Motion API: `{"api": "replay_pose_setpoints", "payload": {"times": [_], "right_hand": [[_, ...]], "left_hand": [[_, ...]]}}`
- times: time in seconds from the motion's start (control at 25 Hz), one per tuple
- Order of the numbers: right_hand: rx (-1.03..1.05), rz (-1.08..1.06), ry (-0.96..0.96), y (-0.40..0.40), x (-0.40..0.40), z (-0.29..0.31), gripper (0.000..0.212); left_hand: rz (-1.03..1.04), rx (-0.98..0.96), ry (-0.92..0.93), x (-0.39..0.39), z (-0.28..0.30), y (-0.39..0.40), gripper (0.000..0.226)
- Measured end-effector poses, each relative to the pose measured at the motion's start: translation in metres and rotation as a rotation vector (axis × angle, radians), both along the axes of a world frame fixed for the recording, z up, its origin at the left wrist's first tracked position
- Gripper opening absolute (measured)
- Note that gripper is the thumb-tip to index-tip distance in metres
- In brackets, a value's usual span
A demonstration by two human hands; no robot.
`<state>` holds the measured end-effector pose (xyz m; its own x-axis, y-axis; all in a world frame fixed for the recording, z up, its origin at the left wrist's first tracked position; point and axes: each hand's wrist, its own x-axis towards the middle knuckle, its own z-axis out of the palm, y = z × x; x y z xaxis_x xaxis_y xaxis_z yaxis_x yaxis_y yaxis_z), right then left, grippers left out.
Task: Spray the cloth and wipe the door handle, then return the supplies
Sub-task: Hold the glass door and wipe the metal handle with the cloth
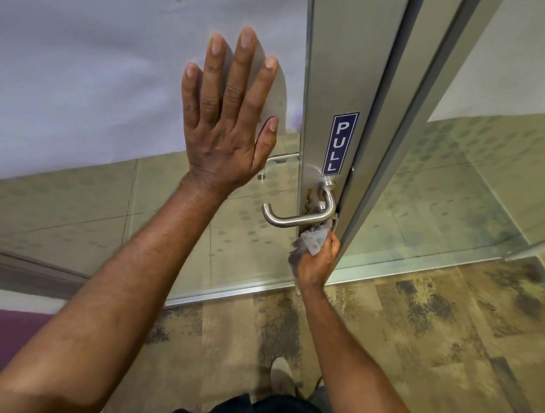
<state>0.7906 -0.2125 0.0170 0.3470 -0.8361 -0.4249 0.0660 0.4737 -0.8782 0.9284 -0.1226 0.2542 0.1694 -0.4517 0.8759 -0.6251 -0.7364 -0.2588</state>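
Door handle: one on near side, brushed-metal lever on frame stile under one blue PULL sticker; second lever faintly seen through glass behind. One grey cloth, bunched, pressed against stile just beneath lever's base, touching it. Right hand reached up from below, fingers clamped round cloth. Left hand raised, palm flat on frosted glass panel, fingers straight and slightly spread, thumb out toward frame, holding nothing. Both forearms extended, bare. No spray bottle spotted. One shoe on mottled carpet below.
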Motion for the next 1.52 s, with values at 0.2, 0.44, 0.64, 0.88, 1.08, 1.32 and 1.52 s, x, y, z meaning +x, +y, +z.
{"api": "replay_pose_setpoints", "payload": {"times": [0.2, 0.44, 0.64, 0.88, 1.08, 1.32, 1.52], "right_hand": [[0.197, -0.029, -0.087, -0.005, 0.0, -0.028, 0.022], [0.181, 0.163, 0.083, -0.01, -0.003, -0.031, 0.018], [0.342, 0.198, 0.11, -0.026, -0.004, 0.011, 0.016], [0.163, 0.149, 0.123, -0.032, -0.015, 0.027, 0.019], [-0.192, 0.193, 0.126, -0.041, -0.02, 0.047, 0.02], [-0.533, 0.273, -0.037, -0.067, -0.021, 0.076, 0.017], [-0.587, 0.318, 0.112, -0.052, -0.025, 0.044, 0.034]], "left_hand": [[0.004, 0.001, 0.002, 0.0, 0.0, 0.0, 0.055], [0.015, 0.008, 0.005, -0.001, 0.0, 0.001, 0.055], [0.016, -0.002, 0.004, -0.001, 0.001, 0.0, 0.055], [0.021, -0.002, -0.01, -0.001, 0.0, 0.0, 0.056], [0.009, -0.006, -0.013, 0.002, -0.001, -0.001, 0.056], [0.004, -0.008, -0.015, 0.002, -0.001, -0.002, 0.055], [0.01, -0.011, -0.013, 0.002, -0.002, -0.002, 0.055]]}}
